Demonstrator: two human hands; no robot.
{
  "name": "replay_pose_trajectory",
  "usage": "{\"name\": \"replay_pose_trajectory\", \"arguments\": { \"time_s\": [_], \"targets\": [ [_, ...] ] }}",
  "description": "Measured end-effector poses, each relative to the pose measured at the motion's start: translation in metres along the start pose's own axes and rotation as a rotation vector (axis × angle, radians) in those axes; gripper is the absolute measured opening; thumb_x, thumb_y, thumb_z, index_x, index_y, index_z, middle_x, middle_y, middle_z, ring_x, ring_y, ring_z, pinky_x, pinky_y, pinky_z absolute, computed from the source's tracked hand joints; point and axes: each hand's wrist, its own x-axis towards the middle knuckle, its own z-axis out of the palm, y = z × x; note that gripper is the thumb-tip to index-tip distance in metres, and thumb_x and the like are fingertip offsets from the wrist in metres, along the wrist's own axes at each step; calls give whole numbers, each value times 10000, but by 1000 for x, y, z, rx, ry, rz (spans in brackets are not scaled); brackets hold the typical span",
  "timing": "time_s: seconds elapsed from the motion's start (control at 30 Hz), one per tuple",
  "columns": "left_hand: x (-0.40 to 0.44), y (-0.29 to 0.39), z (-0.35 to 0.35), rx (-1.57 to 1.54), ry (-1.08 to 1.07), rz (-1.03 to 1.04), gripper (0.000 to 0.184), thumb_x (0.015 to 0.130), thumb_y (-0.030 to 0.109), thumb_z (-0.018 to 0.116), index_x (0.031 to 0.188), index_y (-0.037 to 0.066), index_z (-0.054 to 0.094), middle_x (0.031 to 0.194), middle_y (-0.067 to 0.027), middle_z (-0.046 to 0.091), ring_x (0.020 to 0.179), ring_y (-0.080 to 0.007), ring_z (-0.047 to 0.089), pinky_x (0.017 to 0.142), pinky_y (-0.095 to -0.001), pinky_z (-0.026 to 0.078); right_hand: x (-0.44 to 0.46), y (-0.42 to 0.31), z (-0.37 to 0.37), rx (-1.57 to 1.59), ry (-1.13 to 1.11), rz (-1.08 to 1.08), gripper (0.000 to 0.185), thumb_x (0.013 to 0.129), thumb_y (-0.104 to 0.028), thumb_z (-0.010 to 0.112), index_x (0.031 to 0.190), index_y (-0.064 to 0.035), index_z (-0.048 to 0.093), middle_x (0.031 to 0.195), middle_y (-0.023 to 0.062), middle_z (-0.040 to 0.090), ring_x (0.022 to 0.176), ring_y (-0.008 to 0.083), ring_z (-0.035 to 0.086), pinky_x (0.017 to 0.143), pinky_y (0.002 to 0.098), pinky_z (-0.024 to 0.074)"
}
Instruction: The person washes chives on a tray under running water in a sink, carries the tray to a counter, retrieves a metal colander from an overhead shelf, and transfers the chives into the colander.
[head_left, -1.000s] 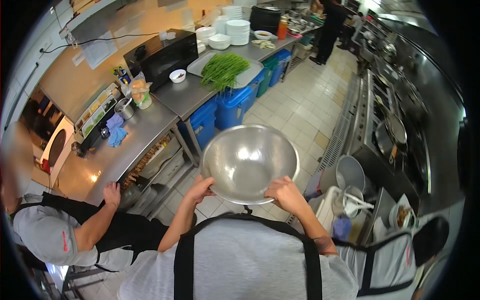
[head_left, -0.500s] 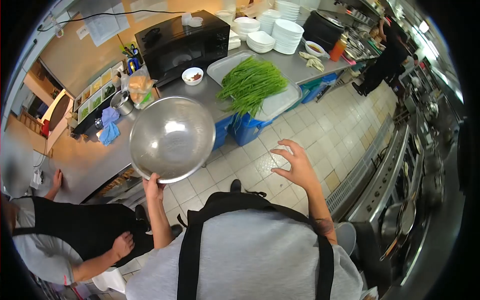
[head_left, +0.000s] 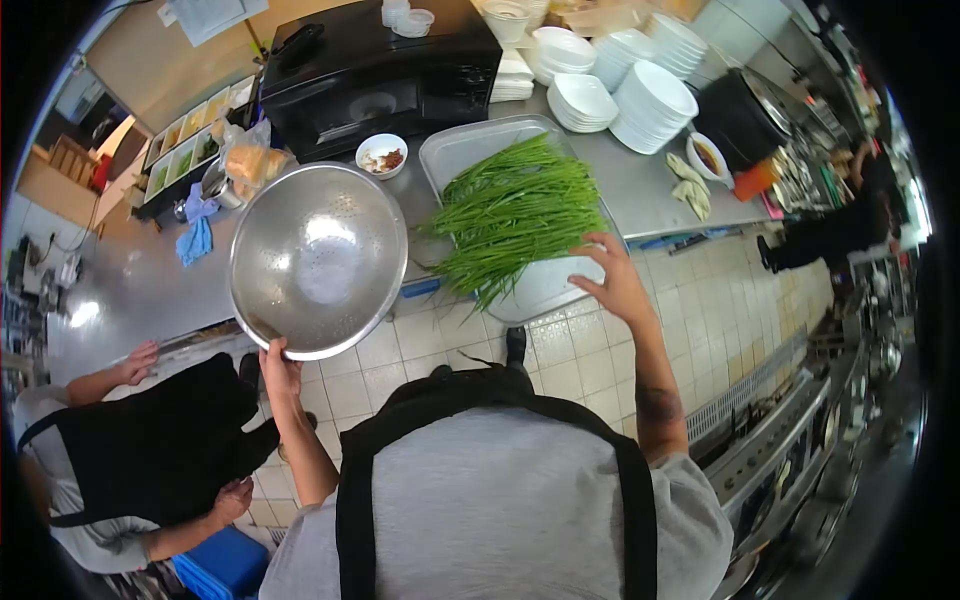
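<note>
My left hand (head_left: 280, 368) grips the near rim of a large steel mixing bowl (head_left: 325, 270), which is tilted so that its inside faces me. Small drops or specks dot the bowl's wall. My right hand (head_left: 615, 280) has its fingers apart and holds nothing. It is at the near right edge of a heap of long green chives (head_left: 520, 215); whether the fingertips touch them I cannot tell. The chives lie across a grey tray (head_left: 545, 300) on the steel counter.
A small white bowl (head_left: 381, 157) stands behind the mixing bowl, near a black oven (head_left: 385, 80). Stacked white dishes (head_left: 650, 105) and a sauce bowl (head_left: 707, 157) line the counter's back right. A co-worker in a black apron (head_left: 150, 440) stands at my left. Stoves (head_left: 770, 450) run along the right.
I have come closer to the counter. My right hand has gone from above the floor to the edge of the chives. The mixing bowl stays in my left hand.
</note>
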Motion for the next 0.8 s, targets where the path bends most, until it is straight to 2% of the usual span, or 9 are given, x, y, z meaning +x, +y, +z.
{"name": "replay_pose_trajectory", "arguments": {
  "time_s": [0.17,0.27,0.4,0.53,0.6,0.67,0.7,0.77,0.8],
  "targets": [
    [1,-20,43,-35,85,56,397,841,178,597,1184,47,446,1108,-99,550,974,-218,568,775,-355,502,102,92,-7,106,-69,-157,316,729,-199,715,998,-62,619,1070,141,563,997,329,548,846,392,447],
    [-14,-20,69,70,149,181,433,885,284,578,1206,29,437,1126,-103,547,1010,-210,560,781,-339,503,162,146,10,132,-139,-266,291,768,-230,680,991,-54,617,1033,143,580,976,325,555,838,386,448],
    [-64,-40,103,80,352,262,516,875,395,555,1238,52,424,1119,-82,537,996,-193,533,825,-320,424,234,189,49,150,-262,-397,291,810,-281,629,986,-49,617,1009,156,588,942,335,561,832,394,448],
    [-117,-97,130,106,634,316,428,883,319,552,1216,77,434,1054,-68,557,1007,-206,531,867,-325,419,291,212,97,106,-349,-543,307,843,-329,579,985,-60,621,1011,170,584,931,351,560,829,420,446],
    [-146,-136,166,72,477,336,332,907,253,492,1143,20,475,1055,-70,554,984,-180,534,888,-324,417,309,216,115,37,-428,-530,333,848,-363,562,981,-64,622,1012,177,583,936,358,558,827,429,446],
    [-163,-174,211,-3,72,156,289,878,275,513,1016,30,578,1104,-100,566,1000,-200,543,873,-338,428,320,222,134,-15,-485,-545,354,855,-389,546,989,-70,621,1021,172,578,935,354,559,825,422,448],
    [-173,-175,259,-159,-46,-83,296,867,289,533,1016,37,577,1116,-116,573,991,-210,551,861,-338,430,325,227,143,-32,-503,-572,361,859,-398,539,998,-74,619,1031,165,575,931,347,561,824,411,450],
    [-170,-186,317,-322,-154,-534,426,845,289,575,1124,-24,497,1161,-194,540,1021,-269,540,940,-369,420,323,228,151,-74,-558,-582,384,867,-421,519,1022,-82,612,1042,157,571,938,339,561,830,400,450],
    [-160,-203,333,-421,-165,-636,538,820,298,616,1172,-57,418,1173,-210,507,1034,-286,522,973,-385,405,319,224,151,-97,-590,-562,400,870,-436,506,1035,-86,608,1043,157,570,949,337,558,837,399,447]
  ]
}}
